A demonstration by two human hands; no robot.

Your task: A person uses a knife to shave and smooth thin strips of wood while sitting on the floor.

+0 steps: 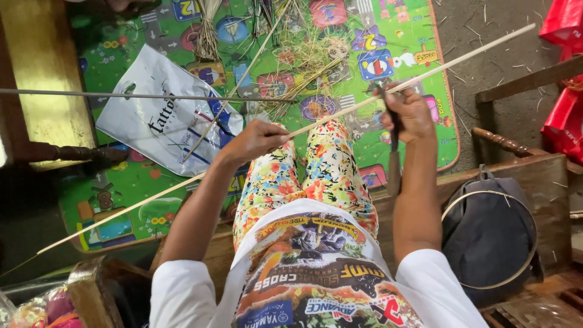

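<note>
A bright green play mat point(152, 206) covers the floor, littered with dry shavings point(306, 58) ahead of both hands. The left hand point(258, 138) is closed around a long pale bamboo strip point(340, 110) that runs diagonally on past the right hand point(413, 112), which pinches the strip against a dark-handled knife point(394, 161) (its blade hidden under the fingers). A white plastic bag point(152, 115) lies left of the left hand. Judged good practice: keep the strip taut and the blade shallow, angled away from the legs.
</note>
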